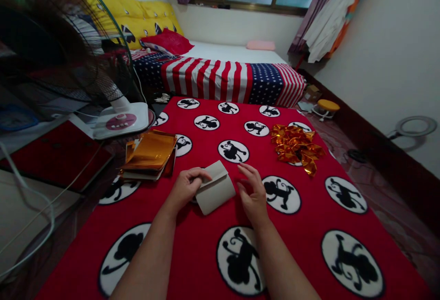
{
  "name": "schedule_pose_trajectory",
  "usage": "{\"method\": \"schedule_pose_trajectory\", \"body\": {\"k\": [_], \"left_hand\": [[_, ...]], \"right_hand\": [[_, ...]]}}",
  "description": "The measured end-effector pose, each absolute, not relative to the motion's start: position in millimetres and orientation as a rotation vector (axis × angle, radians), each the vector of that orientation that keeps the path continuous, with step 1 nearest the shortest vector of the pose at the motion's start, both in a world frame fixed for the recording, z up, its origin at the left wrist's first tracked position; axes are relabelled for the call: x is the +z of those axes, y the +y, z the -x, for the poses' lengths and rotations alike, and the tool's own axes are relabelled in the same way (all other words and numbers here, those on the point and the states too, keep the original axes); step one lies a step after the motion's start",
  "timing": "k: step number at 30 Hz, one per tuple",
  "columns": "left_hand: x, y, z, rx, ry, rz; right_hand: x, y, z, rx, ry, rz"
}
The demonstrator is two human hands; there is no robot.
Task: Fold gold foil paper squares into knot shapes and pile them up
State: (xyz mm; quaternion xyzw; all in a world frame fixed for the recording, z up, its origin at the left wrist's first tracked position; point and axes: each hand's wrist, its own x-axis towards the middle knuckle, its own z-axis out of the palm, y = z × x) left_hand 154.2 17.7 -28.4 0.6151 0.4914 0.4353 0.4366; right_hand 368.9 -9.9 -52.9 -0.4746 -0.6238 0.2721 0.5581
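A pale sheet of paper (217, 194), curled over into a loose roll with one edge overlapping, is just above the red cloth in front of me. My left hand (189, 185) pinches its left edge between thumb and fingers. Just right of the paper, my right hand (253, 190) has its fingers apart and holds nothing. To the left lies a stack of shiny gold paper sheets (153, 151), some showing a pale side. On the right sits a heap of folded gold paper pieces (294, 146) with pointed ends.
The red cloth (192, 263) with black monkey figures in white circles covers the surface. At left are an electric fan (120, 116) and a dark red board (58, 153). A bed with a flag-patterned cover (220, 80) stands behind; a yellow stool (328, 105) is at right.
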Motion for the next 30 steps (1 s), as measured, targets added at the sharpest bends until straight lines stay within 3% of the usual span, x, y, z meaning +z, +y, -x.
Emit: {"method": "schedule_pose_trajectory", "body": {"k": [5,21,30], "left_hand": [[-29,18,-151,1.071,1.169,-1.392],[-32,20,-171,0.832,1.148,-2.176],[-28,4,-174,0.879,1.187,-2.432]], "right_hand": [[-49,-11,-371,0.666,-1.531,1.096],[-47,-17,-392,0.37,-2.076,1.021],[-53,-34,-399,0.405,-2.239,1.058]]}}
